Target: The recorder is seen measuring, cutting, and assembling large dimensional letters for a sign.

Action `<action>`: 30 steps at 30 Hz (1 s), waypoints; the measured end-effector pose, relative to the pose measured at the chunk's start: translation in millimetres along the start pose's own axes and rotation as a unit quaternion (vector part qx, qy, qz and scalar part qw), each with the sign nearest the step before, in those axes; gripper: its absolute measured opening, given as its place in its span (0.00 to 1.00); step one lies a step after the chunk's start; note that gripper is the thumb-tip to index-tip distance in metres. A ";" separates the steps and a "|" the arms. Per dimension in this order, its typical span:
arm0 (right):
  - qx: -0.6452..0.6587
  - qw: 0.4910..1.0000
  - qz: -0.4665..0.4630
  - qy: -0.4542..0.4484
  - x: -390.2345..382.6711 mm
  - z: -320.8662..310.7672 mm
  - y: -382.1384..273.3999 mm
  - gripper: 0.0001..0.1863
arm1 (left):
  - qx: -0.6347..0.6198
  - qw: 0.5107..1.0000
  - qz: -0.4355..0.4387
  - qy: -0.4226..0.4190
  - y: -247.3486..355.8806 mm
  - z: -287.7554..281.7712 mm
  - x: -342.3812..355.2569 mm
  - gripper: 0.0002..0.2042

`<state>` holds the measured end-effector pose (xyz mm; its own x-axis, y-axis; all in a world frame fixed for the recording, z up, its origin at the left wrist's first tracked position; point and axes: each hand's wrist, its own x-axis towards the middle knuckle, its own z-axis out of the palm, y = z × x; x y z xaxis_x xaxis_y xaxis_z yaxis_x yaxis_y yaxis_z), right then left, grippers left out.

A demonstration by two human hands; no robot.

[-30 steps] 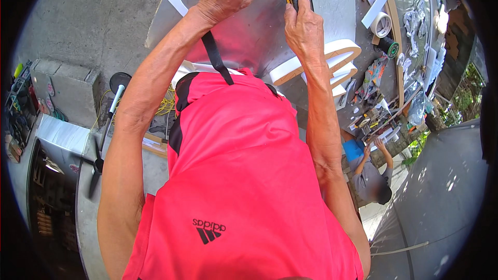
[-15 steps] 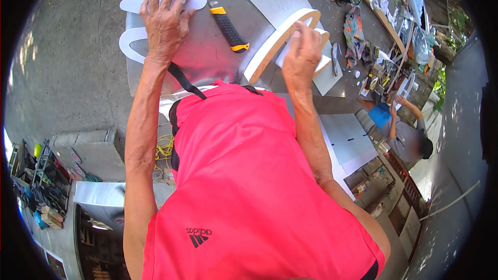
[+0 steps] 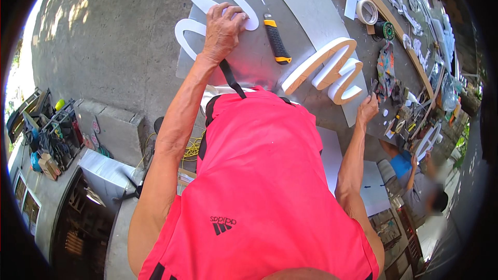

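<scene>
My left hand [image 3: 224, 32], fingers bent and pressed together, holds down a flat white curved cut-out letter [image 3: 190, 27] at the table's left edge. To its right lies a utility knife [image 3: 276, 41] with a black and yellow handle, touched by neither hand. A thick white foam-like letter shape [image 3: 322, 70] with a tan face rests right of that knife. Beyond it, my right hand [image 3: 369, 109] is closed round a slim grey tool [image 3: 374, 87] whose end sticks out past the fingers. The tool's kind is unclear.
A long grey sheet [image 3: 306, 5] crosses the table. On the right lie a tape roll [image 3: 367, 12], a green-rimmed roll [image 3: 384, 30], a colourful cloth [image 3: 386, 67], a wooden strip [image 3: 399, 26] and several hand tools. Another person [image 3: 417, 186] sits at the far right.
My right hand has left the thick letter and moved right, toward me, to the slim tool, now in its fingers. The thick letter stands free. My left hand stays on the flat cut-out; the view has shifted.
</scene>
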<state>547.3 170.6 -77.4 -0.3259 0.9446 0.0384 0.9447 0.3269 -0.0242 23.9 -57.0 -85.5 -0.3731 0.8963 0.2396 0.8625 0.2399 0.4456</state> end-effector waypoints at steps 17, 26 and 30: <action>0.376 0.902 -0.165 -0.135 16.2 -20.1 -393.9 0.16 | -0.108 0.963 -0.139 0.204 28.1 -17.8 -44.3 0.17; 0.220 0.945 -0.202 -0.132 27.1 5.0 -455.3 0.16 | -0.505 0.739 -0.439 0.080 53.2 -30.8 -81.7 0.13; 0.200 0.948 -0.200 -0.146 33.7 13.0 -458.7 0.18 | -0.582 0.681 -0.444 -0.028 68.2 -20.6 -76.1 0.17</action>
<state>102.5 52.9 -78.0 -0.7063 0.6912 -0.1531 0.6737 0.5898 -0.4452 104.1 -116.5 -55.6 -0.5282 0.6123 -0.5883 -0.5621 0.2672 0.7828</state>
